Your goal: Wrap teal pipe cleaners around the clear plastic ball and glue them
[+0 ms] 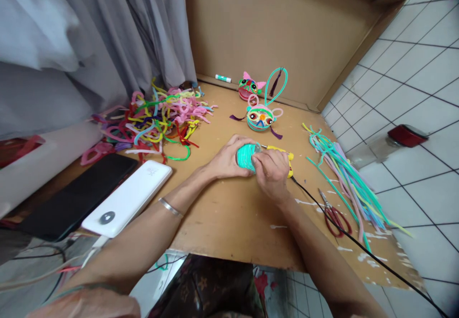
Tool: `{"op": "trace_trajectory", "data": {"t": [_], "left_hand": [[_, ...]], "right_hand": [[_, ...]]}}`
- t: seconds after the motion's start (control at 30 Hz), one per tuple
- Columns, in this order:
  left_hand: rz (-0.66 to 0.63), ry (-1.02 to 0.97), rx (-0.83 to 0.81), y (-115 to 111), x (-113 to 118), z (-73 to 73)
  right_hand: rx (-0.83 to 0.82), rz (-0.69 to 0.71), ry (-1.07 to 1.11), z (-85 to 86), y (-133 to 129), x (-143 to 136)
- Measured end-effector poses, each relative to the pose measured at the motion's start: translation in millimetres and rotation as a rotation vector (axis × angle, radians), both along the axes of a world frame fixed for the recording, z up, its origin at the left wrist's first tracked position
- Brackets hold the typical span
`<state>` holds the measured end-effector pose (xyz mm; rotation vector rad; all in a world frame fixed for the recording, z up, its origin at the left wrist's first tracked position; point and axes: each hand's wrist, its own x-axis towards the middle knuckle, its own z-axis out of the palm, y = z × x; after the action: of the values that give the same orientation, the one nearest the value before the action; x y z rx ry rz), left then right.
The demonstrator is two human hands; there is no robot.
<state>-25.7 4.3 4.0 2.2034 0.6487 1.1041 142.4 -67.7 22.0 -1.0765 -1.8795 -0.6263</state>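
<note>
My left hand (225,158) cups a small ball wound in teal pipe cleaner (245,156), holding it just above the cardboard work surface (229,213). My right hand (272,172) grips a yellow glue gun (281,153) whose tip meets the ball's right side. Its black cord (344,234) trails to the lower right. Two finished pipe-cleaner faces sit beyond: a teal one with long loop ears (261,117) and a pink one (250,87).
A tangled heap of coloured pipe cleaners (161,119) lies at the left, a bundle of straight ones (344,174) at the right. Red-handled scissors (335,217), a white power bank (129,198), a black phone (77,196) and a glue stick (223,78) lie around.
</note>
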Motion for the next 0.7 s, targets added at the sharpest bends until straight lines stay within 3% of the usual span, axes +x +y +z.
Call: {"op": "trace_trajectory", "data": {"t": [0.4,0.7], "left_hand": [[-0.010,-0.039,0.027,1.7,0.6,-4.3],[0.008,0.002,0.027,0.6,-0.6,-3.4]], "right_hand": [[-0.050,-0.101,-0.013,0.1,-6.5,-3.6],[-0.031,-0.059,-0.043,0.4,-2.4,-1.0]]}}
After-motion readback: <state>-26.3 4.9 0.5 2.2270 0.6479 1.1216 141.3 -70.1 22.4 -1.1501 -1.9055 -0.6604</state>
